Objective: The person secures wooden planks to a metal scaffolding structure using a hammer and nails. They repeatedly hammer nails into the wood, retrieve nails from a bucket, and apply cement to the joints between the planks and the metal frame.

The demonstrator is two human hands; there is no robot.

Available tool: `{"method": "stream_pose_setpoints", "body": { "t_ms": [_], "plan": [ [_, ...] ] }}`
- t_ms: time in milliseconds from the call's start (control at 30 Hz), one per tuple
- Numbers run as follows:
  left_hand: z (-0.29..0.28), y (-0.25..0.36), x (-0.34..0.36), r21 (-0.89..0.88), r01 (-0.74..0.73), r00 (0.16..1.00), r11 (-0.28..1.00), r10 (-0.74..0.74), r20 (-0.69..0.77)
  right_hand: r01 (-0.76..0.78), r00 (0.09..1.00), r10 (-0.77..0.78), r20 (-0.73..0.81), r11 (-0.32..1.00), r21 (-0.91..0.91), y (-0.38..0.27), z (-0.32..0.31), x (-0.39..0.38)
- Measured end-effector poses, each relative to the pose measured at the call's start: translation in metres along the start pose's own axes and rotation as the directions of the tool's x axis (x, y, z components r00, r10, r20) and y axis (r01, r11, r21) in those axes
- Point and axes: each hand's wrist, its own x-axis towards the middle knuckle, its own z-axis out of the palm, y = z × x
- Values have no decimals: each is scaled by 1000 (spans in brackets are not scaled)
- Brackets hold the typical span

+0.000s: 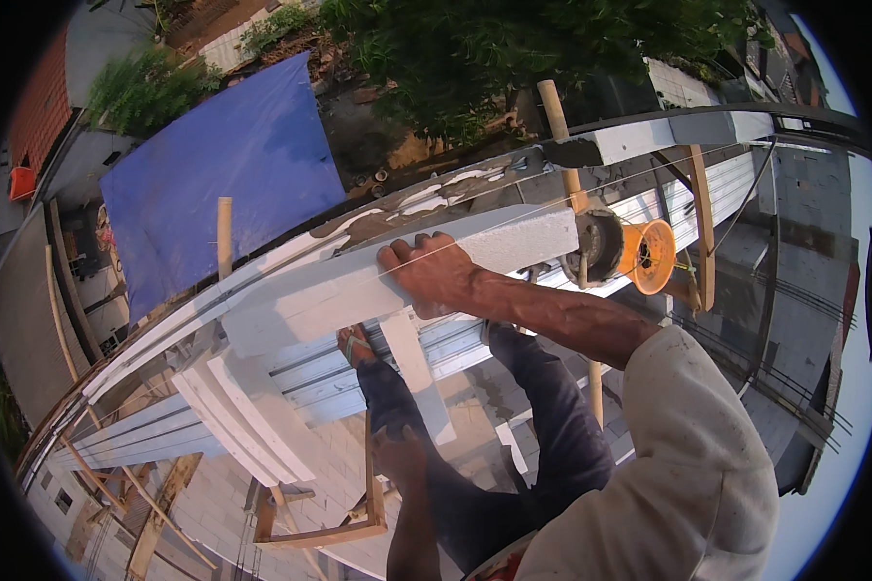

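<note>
My right hand (pixel 431 274) is closed over a long white building block (pixel 523 237), its fingers curled over the far side. Pale blocks run along the wall top beneath and beside it, with grey mortar (pixel 368 225) smeared behind. My left hand (pixel 398 453) is low by my thigh, close to a wooden frame (pixel 325 535); its fingers are shadowed, and I cannot tell if it touches the wood. At the right end of the block sit a round, mortar-coated container (pixel 601 247) and an orange bucket (pixel 649 257) on its side.
White slabs (pixel 252 416) lean at the left. My sandalled foot (pixel 357 346) stands on ribbed metal decking (pixel 310 382). A thin string line crosses above the blocks. Bamboo poles (pixel 557 116) rise along the edge, with a blue tarp (pixel 223 165) and trees (pixel 455 48) far below.
</note>
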Motion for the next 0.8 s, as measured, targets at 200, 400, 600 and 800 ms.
{"method": "stream_pose_setpoints", "body": {
  "t_ms": [200, 400, 600, 800],
  "plan": [
    [-1, -3, 0, 45, -14, 1000, 999, 13, 21, 65, 998, -65, 3, 984, -168, 58, -3, 16],
    [-2, 1, -1, 80, -1, 1000, 997, -1, 30, 9, 999, 1, 44, 975, -223, 98, -13, 13],
    [0, 4, -2, 97, -5, 1000, 995, 3, 20, 3, 997, 13, 78, 980, -200, 133, -18, 12],
    [6, -1, 0, 98, -37, 999, 994, 37, 4, 54, 998, -45, 37, 956, -288, 146, -10, 21]
  ]
}}
